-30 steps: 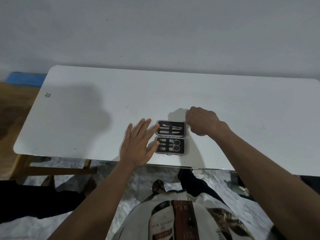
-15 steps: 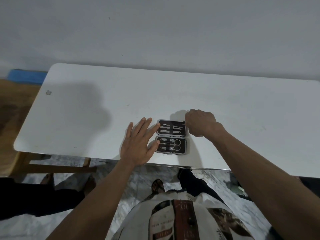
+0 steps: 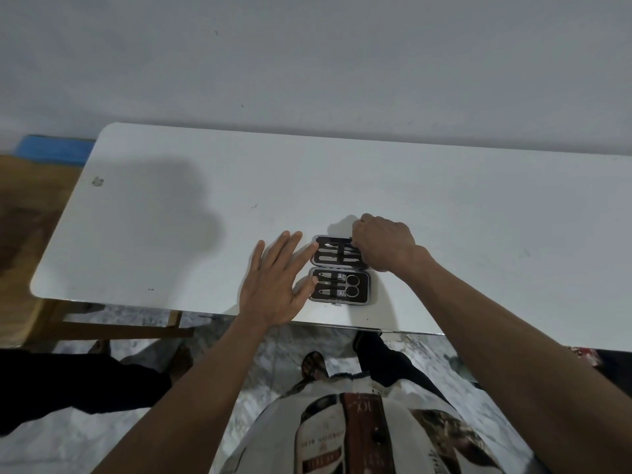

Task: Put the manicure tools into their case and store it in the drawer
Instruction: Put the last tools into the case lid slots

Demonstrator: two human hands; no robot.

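Observation:
The manicure case lies open on the white table close to the front edge, its two black-lined halves one behind the other. The near half holds small scissors and clippers; the far half holds slim metal tools. My left hand rests flat with fingers spread, fingertips touching the case's left side. My right hand is curled over the right end of the far half, gripping its edge; its fingertips are hidden. No drawer is in view.
The table's front edge runs just below the case. Beneath it I see a marble floor, a wooden frame at the left, and sandalled feet. A grey wall stands behind the table.
My right hand has shifted left from beside the case onto the right end of its far half. The left hand and the case have stayed in place.

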